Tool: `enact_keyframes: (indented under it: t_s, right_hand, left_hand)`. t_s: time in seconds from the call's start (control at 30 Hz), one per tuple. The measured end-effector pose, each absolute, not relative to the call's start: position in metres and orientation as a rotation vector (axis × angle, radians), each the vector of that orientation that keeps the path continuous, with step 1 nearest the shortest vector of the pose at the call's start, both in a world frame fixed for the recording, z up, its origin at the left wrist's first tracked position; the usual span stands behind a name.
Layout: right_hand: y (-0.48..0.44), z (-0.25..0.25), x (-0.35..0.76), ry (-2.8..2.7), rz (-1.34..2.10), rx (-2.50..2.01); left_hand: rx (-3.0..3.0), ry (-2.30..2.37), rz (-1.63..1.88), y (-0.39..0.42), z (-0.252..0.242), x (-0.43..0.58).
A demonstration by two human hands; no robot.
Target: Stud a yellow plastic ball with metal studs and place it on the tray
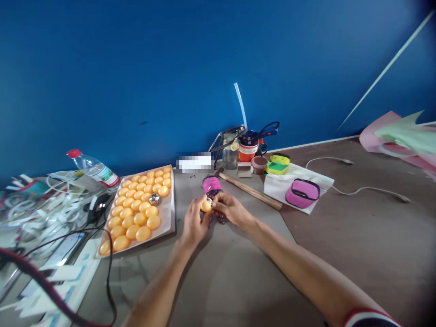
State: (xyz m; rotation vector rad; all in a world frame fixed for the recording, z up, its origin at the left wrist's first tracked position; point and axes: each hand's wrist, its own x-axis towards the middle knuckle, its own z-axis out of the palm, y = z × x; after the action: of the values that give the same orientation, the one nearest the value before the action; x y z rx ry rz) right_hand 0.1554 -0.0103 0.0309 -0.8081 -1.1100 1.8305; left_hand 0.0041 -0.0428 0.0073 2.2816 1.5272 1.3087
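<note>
My left hand (195, 222) is closed on a yellow-orange ball (205, 205), which shows a dark or silvery patch on its upper right. Thumb and fingers of my right hand (230, 206) are pinched together at the right edge of that ball; what is between them, if anything, is hidden. Just beyond the hands lies a pink pouch (211, 183) with a black edge. Small dark bits (221, 220) lie on the table under my fingers. To the left, a shallow white tray (166, 221) holds rows of yellow-orange balls (138, 206) and one silvery round piece (155, 199).
A hammer with a wooden handle (252, 190) lies beyond my right hand. Behind are a glass jar (230, 156), a red cup (247, 153) and a yellow-green pouch (278, 164). A second pink pouch (301, 194) rests on white paper (272, 187). A bottle (97, 171) and tangled cables (41, 218) are left.
</note>
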Motion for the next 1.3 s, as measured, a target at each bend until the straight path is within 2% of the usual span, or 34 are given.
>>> enact_keyframes:
  t_s: [0.13,0.23,0.37,0.5,0.67,1.3]
  right_hand:
    - [-0.007,0.027,0.155,-0.956,1.935,-0.643]
    - [-0.001,0.022,0.158,-1.110,1.778,-0.731]
    - [0.003,0.015,0.163,-1.595,1.252,-0.984]
    - [-0.001,0.011,0.166,-2.131,0.704,-1.016]
    - [-0.010,0.015,0.164,-2.509,0.261,-1.077]
    - [-0.016,0.019,0.158,-2.618,0.248,-1.105]
  left_hand:
    - [1.999,1.456,1.389,-0.043,0.004,0.007]
    - [1.878,1.393,1.400,-0.043,0.005,0.009]
    - [1.786,1.340,1.403,-0.044,0.006,0.009]
    - [1.758,1.363,1.389,-0.044,0.005,0.009]
    - [1.776,1.391,1.389,-0.043,0.008,0.010]
    - [1.704,1.396,1.399,-0.042,0.007,0.011]
